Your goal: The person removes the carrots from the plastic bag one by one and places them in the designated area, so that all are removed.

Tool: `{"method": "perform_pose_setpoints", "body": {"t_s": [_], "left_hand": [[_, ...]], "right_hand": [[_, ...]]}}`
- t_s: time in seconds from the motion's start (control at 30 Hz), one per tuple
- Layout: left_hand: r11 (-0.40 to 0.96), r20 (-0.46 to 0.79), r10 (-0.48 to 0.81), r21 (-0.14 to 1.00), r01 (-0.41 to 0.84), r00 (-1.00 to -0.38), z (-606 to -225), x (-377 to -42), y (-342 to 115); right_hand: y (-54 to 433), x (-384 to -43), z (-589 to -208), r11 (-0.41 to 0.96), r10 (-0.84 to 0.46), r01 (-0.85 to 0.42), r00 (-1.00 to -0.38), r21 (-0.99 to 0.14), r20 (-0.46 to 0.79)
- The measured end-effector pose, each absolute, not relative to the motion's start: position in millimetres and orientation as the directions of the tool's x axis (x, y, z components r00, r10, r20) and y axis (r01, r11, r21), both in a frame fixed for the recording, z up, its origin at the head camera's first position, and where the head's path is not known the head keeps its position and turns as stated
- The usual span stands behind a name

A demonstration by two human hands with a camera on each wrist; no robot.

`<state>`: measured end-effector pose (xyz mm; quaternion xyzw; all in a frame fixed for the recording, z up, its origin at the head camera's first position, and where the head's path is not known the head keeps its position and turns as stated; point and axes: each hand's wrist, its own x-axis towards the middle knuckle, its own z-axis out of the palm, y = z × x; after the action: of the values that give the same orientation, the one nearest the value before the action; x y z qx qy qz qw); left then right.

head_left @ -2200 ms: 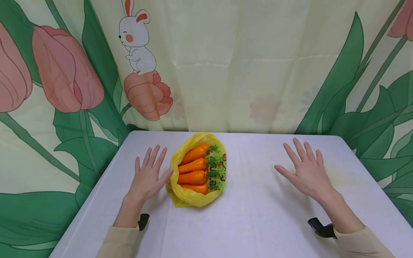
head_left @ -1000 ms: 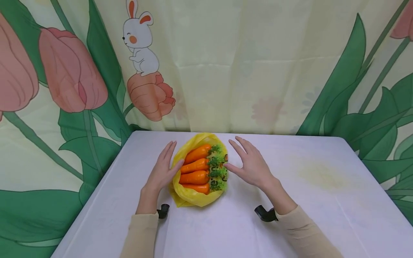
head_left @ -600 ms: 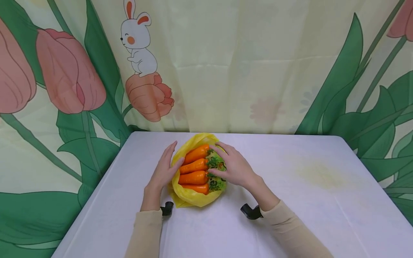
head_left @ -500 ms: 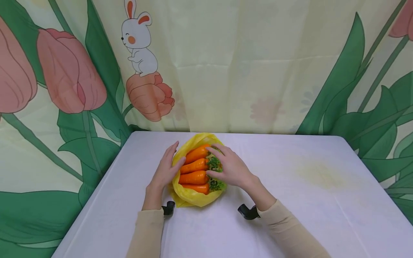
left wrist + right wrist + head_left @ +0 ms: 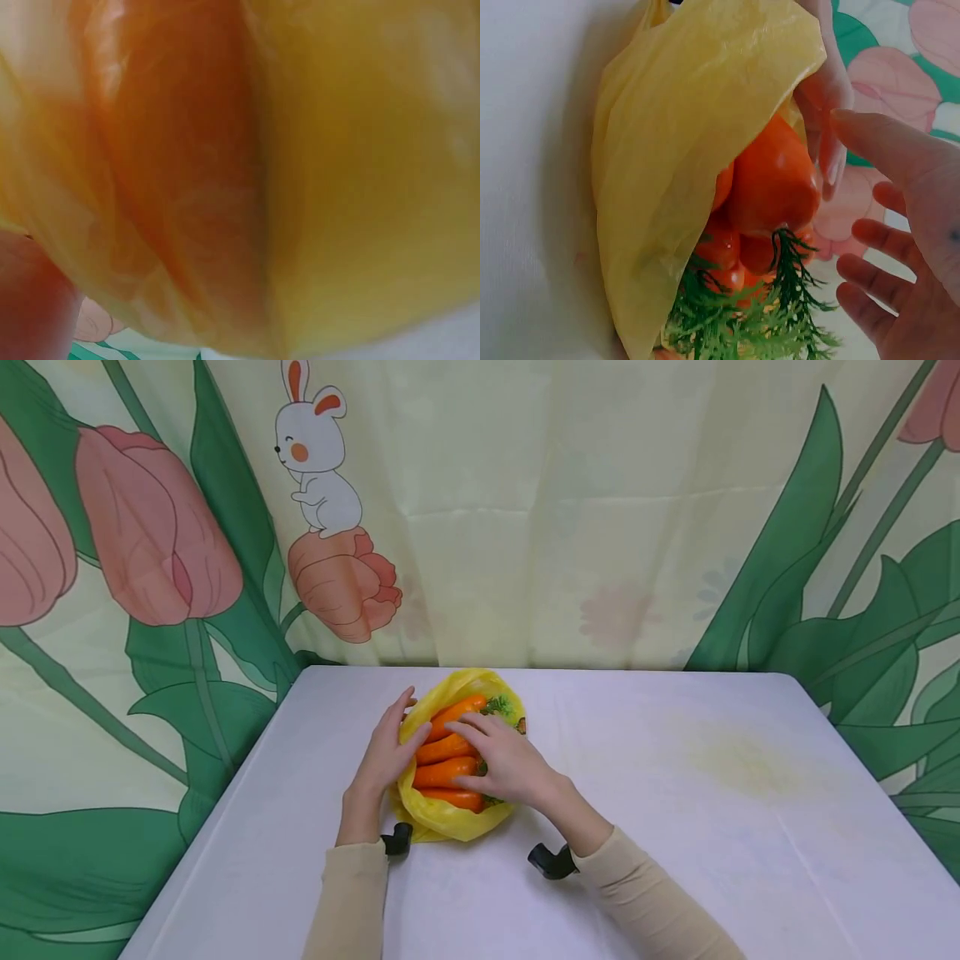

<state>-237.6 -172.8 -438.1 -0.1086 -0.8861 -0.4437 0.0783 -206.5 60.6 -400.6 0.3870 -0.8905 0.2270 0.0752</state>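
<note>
A yellow plastic bag (image 5: 461, 828) lies with its mouth spread, and several orange toy carrots (image 5: 446, 772) with green leafy tops (image 5: 727, 326) sit inside. At the bag's left side is my left hand (image 5: 382, 760), thumb over the rim and the fingers along the outside. Close up in the left wrist view, the bag (image 5: 367, 187) fills the picture and an orange carrot shows through it. My right hand (image 5: 510, 767) hovers over the carrots, hiding part of the leaves. In the right wrist view its fingers are spread, apart from the carrots (image 5: 774, 184).
The bag rests on a white-covered table (image 5: 675, 827), left of its middle. A curtain (image 5: 555, 518) printed with tulips and a rabbit hangs behind the table's far edge. Dark wrist-camera mounts (image 5: 551, 862) stick out at both wrists.
Both hands have come inward from beside the bag. The right hand has moved left from the table's right part to over the carrots; the left has reached the bag's rim. The bag stays put.
</note>
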Motion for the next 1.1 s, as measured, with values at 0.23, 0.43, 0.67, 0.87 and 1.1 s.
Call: {"method": "perform_pose_setpoints", "body": {"t_s": [0.23,0.43,0.67,0.87,1.1], "left_hand": [[0.567,0.222,0.119,0.785,0.250,-0.968,-438.9,-239.5,-171.5],[0.571,0.198,0.121,0.787,0.232,-0.973,-439.1,-241.5,-168.8],[0.558,0.175,0.118,0.802,0.211,-0.977,-440.6,-242.8,-166.3],[0.554,0.164,0.119,0.807,0.202,-0.979,-442.3,-242.5,-166.1],[0.549,0.152,0.116,0.814,0.191,-0.982,-443.4,-242.2,-166.3]], "right_hand": [[50.2,-205.0,-401.6,0.590,-0.692,-0.731,-0.677,-0.343,0.250],[44.9,-204.1,-403.6,0.606,-0.719,-0.746,-0.662,-0.276,0.212],[39.3,-201.8,-403.6,0.620,-0.736,-0.751,-0.657,-0.226,0.164],[32.9,-199.3,-407.1,0.634,-0.743,-0.760,-0.650,-0.141,0.162],[28.9,-196.6,-408.8,0.646,-0.743,-0.762,-0.641,-0.045,0.191]]}}
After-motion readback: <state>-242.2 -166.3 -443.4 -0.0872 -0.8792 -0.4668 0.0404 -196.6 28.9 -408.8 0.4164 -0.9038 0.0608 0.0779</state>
